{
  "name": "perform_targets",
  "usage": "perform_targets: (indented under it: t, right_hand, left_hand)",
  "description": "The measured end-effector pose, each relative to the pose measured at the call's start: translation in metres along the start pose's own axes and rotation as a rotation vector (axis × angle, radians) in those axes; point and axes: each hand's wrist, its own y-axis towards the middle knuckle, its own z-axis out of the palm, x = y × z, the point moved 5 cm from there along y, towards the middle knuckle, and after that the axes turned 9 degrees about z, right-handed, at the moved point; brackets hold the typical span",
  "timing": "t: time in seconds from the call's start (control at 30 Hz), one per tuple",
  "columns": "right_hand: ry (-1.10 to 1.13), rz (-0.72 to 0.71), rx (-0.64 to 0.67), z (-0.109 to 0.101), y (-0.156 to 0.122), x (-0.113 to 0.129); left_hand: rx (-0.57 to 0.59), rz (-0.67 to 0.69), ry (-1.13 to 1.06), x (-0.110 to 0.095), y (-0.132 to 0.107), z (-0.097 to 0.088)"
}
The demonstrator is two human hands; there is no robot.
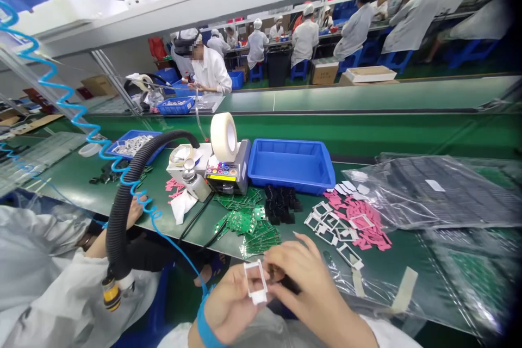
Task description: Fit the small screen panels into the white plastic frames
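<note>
Both hands are up near the front edge of the green bench (285,247), the left hand (230,304) gripping a white plastic frame (258,298) and the right hand (304,283) pinching a small dark piece (277,274).

A bright blue wrist strap (206,327) is worn on the left wrist (194,337), and it is seen as a broad flat band wrapped closely around the arm. A thin blue cord (179,254) appears to be attached at the strap and is led away from it, across the workbench side of the view. Just behind the strap, a loose white sleeve (175,335) of light smock fabric is seen. A matching white sleeve (391,335) is worn on the right arm (346,321), well apart from the strap, and is cut off by the lower frame edge
</note>
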Motion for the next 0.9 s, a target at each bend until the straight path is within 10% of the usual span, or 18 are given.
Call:
perform_targets:
  t: [0.17, 0.3, 0.57, 0.9]
  right_hand:
    - [0.836, 0.228, 0.137, 0.005, -0.002, -0.003]
    - [1.078, 0.238, 0.155, 0.014, -0.005, 0.000]
    - [0.822, 0.108, 0.126, 0.000, -0.006, 0.002]
    - [0.059, -0.042, -0.220, -0.033, 0.005, 0.035]
  left_hand:
    - [0.098, -0.102, -0.141, -0.003, -0.006, 0.013]
    - [0.085, -0.074, -0.086, -0.007, -0.010, 0.023]
    - [0.063, -0.010, 0.067, -0.020, -0.012, 0.031]
    - [0.296, 0.192, 0.465, -0.033, -0.012, 0.032]
